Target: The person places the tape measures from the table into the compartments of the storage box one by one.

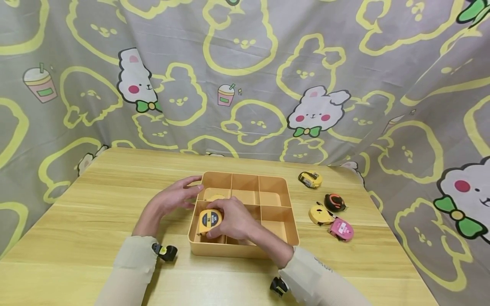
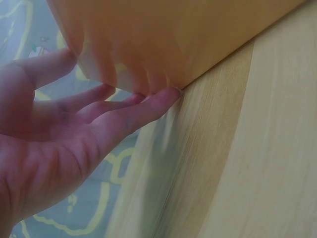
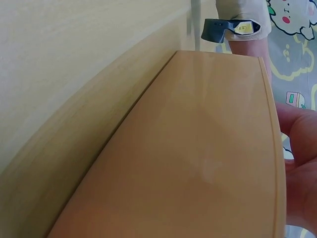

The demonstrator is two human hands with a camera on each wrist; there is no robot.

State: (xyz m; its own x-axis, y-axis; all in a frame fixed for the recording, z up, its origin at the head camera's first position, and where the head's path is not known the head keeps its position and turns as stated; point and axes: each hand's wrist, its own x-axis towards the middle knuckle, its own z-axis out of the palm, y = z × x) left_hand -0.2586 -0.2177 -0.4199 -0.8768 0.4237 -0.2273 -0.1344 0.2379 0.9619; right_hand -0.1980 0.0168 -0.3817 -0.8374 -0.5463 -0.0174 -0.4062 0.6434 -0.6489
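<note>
1. Head view: the right hand [image 1: 236,219] pinches an orange-yellow tape measure [image 1: 209,219] between thumb and fingers, at 9 o'clock in the six-part box [image 1: 229,250], in or just over the near-left compartment; whether it touches the floor there I cannot tell. Gripped by its side, it leaves its labelled face uncovered. The left hand [image 1: 178,196], loosely spread, rests against the box's wall between 9 and 10 o'clock, likely to steady it. A yellow object [image 1: 215,198] shows partly at 10 o'clock, beyond a divider that keeps the two apart. On the counter [image 1: 95,199], a yellow tape measure [image 1: 311,179] lies at 2 o'clock and a close cluster of three tape measures [image 1: 342,229] around 3 o'clock.

2. Left wrist view: the left hand grips nothing; its relaxed, parted fingers touch the box's outer wall by their tips.

3. Right wrist view: the box's wall hides the pinch; part of the right hand shows at 3 o'clock, beyond the rim.
</note>
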